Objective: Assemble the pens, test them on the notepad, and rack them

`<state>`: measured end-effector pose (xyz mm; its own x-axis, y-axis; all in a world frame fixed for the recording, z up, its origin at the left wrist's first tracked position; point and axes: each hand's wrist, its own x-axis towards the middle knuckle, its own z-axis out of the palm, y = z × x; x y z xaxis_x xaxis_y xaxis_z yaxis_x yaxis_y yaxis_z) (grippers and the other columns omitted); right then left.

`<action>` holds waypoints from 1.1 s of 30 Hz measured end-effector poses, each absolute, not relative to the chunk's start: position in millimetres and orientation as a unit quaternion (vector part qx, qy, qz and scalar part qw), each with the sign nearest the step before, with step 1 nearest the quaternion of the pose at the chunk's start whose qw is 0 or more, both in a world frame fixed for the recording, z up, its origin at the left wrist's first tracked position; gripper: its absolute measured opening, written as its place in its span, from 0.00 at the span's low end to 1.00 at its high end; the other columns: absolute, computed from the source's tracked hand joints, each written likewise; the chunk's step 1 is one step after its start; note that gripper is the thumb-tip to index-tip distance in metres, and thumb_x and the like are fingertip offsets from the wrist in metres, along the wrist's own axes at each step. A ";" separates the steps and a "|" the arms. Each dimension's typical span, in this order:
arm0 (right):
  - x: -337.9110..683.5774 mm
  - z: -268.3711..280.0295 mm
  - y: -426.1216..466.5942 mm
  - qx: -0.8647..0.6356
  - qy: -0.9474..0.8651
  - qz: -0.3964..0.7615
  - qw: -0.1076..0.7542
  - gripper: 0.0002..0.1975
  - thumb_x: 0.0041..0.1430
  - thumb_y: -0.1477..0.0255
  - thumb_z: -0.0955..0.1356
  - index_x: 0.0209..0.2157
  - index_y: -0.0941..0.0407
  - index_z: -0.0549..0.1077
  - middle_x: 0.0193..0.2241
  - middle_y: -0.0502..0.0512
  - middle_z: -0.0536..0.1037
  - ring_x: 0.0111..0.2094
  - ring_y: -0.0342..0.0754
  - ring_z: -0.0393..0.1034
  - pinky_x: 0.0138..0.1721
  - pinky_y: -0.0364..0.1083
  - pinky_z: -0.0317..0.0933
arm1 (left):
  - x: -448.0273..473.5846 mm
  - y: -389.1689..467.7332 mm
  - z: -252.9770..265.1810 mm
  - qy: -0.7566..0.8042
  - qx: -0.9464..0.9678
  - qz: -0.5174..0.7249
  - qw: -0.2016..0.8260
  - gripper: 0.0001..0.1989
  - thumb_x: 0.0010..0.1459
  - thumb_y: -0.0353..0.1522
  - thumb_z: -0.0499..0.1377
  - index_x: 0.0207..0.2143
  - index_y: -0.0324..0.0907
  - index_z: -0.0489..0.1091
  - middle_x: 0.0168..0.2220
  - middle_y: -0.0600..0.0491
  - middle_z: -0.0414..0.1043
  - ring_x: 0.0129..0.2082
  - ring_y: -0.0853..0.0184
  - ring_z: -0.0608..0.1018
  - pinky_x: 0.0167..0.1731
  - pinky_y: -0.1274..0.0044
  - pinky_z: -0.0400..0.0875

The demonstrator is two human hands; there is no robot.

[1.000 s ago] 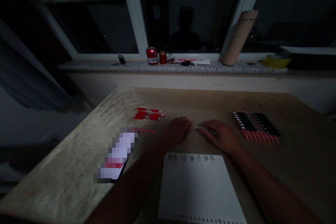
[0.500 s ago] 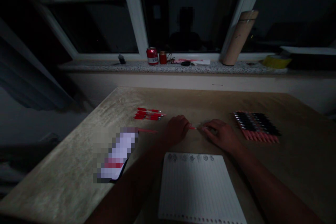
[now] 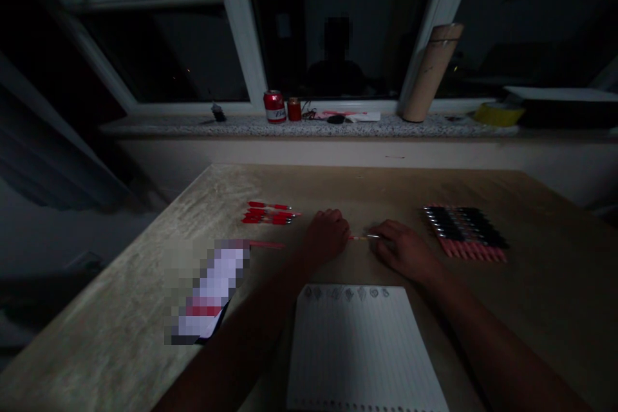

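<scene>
Head view shows both hands low on a pale wooden table (image 3: pixel 145 283) in dim light. The left hand (image 3: pixel 328 235) and the right hand (image 3: pixel 403 248) meet over a thin pen part (image 3: pixel 363 237), a slim rod that looks reddish at the left end and pale or metallic toward the right. Each hand pinches one end of it with closed fingers, so the rod spans the small gap between them, just above the tabletop. Exactly which fingers press it I cannot tell; the picture is too dark.

Just in front of the hands, nearer the person, lies a lined spiral notepad (image 3: pixel 362 354). Left of the left hand sit a few red pens (image 3: pixel 270 213) in a loose cluster, with a single red stick (image 3: pixel 268 244) apart from them. Well to the right lies a neat row of dark pens with pink ends (image 3: pixel 464 232). A pixelated flat object (image 3: pixel 210 299) rests left of the notepad. On the windowsill stand a red can (image 3: pixel 274 106) and a tall cardboard tube (image 3: pixel 429 74).

My judgement is that the risk lies in the slender rod: uneven pull or a sideways twist from either hand could bend it, or it could slip free and roll across the table in poor light.
</scene>
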<state>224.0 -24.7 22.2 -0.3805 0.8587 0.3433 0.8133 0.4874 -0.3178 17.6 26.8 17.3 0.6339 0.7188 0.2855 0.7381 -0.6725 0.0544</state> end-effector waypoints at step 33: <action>199.7 15.1 -25.4 -0.450 -0.859 0.050 0.241 0.10 0.60 0.77 0.61 0.37 0.58 0.74 0.35 0.59 0.71 0.39 0.51 0.63 0.42 0.49 0.61 | 0.7 8.4 18.6 -0.363 -0.914 -0.179 0.001 0.08 0.57 0.33 0.53 0.36 0.41 0.70 0.37 0.49 0.67 0.41 0.62 0.67 0.43 0.68 0.59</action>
